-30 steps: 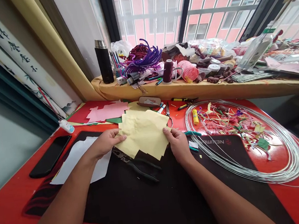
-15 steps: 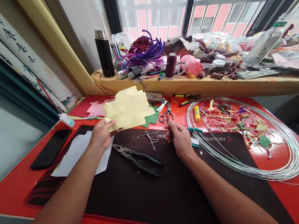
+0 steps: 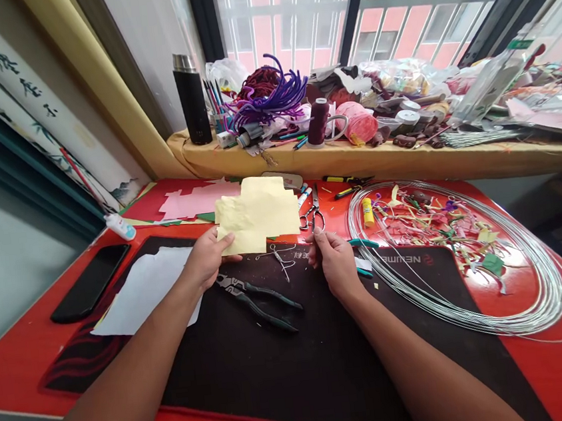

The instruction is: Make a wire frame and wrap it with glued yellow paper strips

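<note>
Between the thumb and fingers of my left hand [image 3: 209, 261] is a sheet of pale yellow paper [image 3: 261, 216] with stepped, cut edges, raised above the mat. My right hand [image 3: 335, 258] is closed in a pinch just right of the paper; what its fingertips hold, if anything, is hidden. Right beyond that thumb lie the scissors [image 3: 316, 203], blades pointing away. Below the paper are a small bent wire figure [image 3: 282, 258] and dark-handled pliers [image 3: 265, 299], their jaws partly near my left wrist. A white sheet of paper [image 3: 143, 292] lies under my left forearm.
A large wire coil [image 3: 538, 317] rings colourful scraps [image 3: 433, 221] and a yellow glue stick [image 3: 367, 213] on the right. A phone [image 3: 90, 284] and a small white bottle [image 3: 120, 226] sit left. Pink paper [image 3: 184, 204] lies behind. A black flask [image 3: 192, 102] stands on the cluttered sill.
My left hand has moved right and slightly nearer, bringing the yellow paper with it and levelling it. My right hand stays pinched in nearly the same place. The view has shifted slightly.
</note>
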{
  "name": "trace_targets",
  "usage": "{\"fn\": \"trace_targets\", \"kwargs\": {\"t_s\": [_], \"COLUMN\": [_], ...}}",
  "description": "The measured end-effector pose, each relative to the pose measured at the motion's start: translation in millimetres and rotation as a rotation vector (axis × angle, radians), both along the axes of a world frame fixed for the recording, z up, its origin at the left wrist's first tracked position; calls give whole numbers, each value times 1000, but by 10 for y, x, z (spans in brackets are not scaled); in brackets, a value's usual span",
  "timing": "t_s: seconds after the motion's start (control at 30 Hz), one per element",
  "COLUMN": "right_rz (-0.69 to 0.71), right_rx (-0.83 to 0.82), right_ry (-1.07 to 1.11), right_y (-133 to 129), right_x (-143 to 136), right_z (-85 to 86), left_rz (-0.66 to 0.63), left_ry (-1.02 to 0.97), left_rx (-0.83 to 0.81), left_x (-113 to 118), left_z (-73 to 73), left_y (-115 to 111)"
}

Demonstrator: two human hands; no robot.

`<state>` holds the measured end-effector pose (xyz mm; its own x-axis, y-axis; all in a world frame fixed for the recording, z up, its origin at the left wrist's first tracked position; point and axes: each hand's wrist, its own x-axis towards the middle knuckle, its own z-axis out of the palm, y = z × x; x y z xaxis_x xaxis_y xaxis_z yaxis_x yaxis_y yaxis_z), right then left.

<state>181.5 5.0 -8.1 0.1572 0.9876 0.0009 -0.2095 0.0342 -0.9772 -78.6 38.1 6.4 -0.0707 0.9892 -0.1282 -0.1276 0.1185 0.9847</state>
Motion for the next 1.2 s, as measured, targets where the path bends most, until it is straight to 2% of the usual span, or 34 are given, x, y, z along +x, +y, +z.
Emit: {"fn": "trace_targets", "kwargs": {"t_s": [0.17, 0.43, 0.67, 0.93, 1.2], "right_rz": [-6, -17, 1, 30, 113], "right_rx": [14, 5, -4, -26, -25], "right_ry": [0, -3, -21, -42, -78], "right_y": [14, 11, 8, 15, 18], "right_x": [27, 21, 13, 11, -3], "right_z": [-4, 4, -9, -5, -2], "left_rz": [-32, -82, -113, -93, -144], "left_ry": [59, 134, 149, 65, -67], "left_rx": [-36, -104, -121, -95, -96], "left_x": [2, -45, -114, -177, -78], "left_z": [4, 146, 208, 212, 217], "left_y": [-7, -55, -65, -46, -99]}}
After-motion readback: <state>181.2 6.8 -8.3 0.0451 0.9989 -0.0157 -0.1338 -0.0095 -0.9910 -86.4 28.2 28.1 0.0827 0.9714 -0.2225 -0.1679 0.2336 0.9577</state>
